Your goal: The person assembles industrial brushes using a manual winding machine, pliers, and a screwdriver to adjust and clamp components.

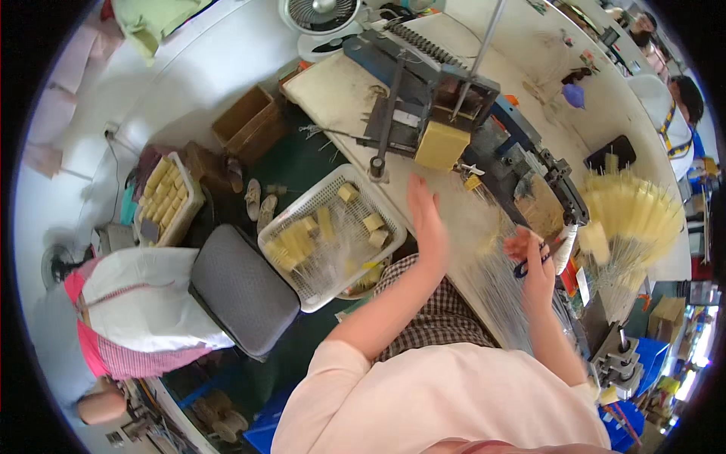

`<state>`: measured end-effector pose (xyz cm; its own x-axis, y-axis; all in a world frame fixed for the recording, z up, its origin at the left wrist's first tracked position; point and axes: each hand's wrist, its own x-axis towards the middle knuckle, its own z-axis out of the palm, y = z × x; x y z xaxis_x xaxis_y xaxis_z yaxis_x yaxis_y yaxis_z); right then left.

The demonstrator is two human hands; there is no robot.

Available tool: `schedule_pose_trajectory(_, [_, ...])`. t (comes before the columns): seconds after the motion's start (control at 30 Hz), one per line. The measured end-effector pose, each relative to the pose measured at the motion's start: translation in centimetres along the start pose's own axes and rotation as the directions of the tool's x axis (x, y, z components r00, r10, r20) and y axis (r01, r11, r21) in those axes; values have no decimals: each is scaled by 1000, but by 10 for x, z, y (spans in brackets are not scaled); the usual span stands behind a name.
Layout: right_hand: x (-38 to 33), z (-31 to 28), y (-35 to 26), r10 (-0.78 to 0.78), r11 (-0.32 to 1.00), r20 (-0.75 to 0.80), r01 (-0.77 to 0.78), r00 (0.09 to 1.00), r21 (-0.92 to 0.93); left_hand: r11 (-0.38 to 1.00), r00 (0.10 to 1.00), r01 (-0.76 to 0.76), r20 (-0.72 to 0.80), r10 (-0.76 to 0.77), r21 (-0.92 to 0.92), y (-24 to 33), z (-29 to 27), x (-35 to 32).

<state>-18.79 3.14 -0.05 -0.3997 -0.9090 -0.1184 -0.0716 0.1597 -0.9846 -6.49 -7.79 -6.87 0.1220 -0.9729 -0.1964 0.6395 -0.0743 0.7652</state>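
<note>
Sorting thin pale fibres (495, 284) spread on the white bench (333, 91). The left hand (426, 219) hangs flat above them, fingers straight and released, holding nothing. The right hand (535, 261) has its fingers clenched on dark-handled scissors (529, 265) just beside a fan of yellow bristle bundles (631, 216). Judged step: trimming or gathering fibres; the next move calls for a steady pinch on a tuft. A metal press (431, 106) stands behind; a white basket (325, 234) of yellow blocks sits left, beside a grey stool (242, 291); a fan (321, 19) stands beyond.
</note>
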Motion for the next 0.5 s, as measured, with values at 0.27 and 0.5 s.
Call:
schedule_pose_trajectory(0.27, [-27,9,7,-2,1000,-84,-1,996,-29,927,888,174,-354,-294,-333,36,85,55])
schedule_pose_trajectory(0.5, [-19,29,17,55,998,49,-57,997,41,975,993,-28,119,2,219,24,-74,-10])
